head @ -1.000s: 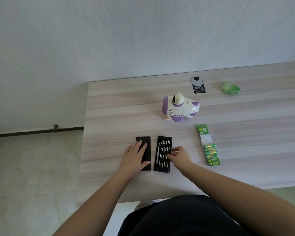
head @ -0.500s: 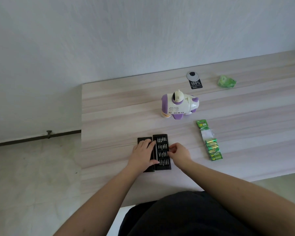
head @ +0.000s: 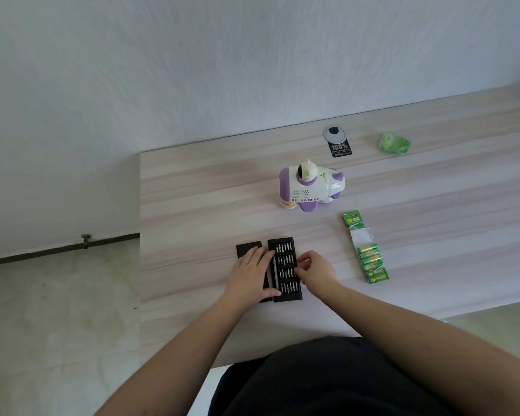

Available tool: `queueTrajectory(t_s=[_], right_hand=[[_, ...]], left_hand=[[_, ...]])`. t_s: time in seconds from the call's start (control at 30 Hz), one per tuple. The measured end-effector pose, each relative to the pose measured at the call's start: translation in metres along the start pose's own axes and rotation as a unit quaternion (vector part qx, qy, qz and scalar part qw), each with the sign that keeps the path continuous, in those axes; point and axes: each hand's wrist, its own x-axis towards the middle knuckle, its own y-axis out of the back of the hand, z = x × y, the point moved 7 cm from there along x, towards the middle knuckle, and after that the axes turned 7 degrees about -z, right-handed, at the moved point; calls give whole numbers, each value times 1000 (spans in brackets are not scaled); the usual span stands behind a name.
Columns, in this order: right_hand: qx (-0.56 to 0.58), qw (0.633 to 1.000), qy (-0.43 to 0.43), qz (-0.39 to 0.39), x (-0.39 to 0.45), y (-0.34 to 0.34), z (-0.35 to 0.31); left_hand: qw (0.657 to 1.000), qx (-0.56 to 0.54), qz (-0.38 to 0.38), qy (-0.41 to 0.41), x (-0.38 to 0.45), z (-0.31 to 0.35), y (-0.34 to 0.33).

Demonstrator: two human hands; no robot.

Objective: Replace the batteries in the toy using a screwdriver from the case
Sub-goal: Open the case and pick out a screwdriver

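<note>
Left hand (head: 250, 274) lies flat on the case lid (head: 246, 249) while right hand (head: 314, 271) pinches at the bit tray (head: 284, 268) on the bench (head: 192, 235); its slim, rigid, probably light screwdriver (head: 275, 273) suits a mid-shaft pinch.

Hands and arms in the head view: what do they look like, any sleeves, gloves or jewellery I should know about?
Both forearms are bare along all that shows, with no sleeves. The left hand and right hand are bare too: no gloves, and no watch, band or ring that I can make out. The only clothing in view is a dark garment at the bottom of the frame.
</note>
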Motion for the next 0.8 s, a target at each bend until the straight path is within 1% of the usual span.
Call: queueTrajectory(t_s=[0.37,0.53,0.8], right_hand=[[-30,999,34,-17,2,-6,-9],[-29,999,38,-23,4,-11,-13],[-26,999,30,-23,3,-13,-11]], left_hand=[[997,-55,33,45,-15,-5,-3],[996,-69,42,46,-17,-7,-5],[997,-63,27,45,-12,-9,-3]])
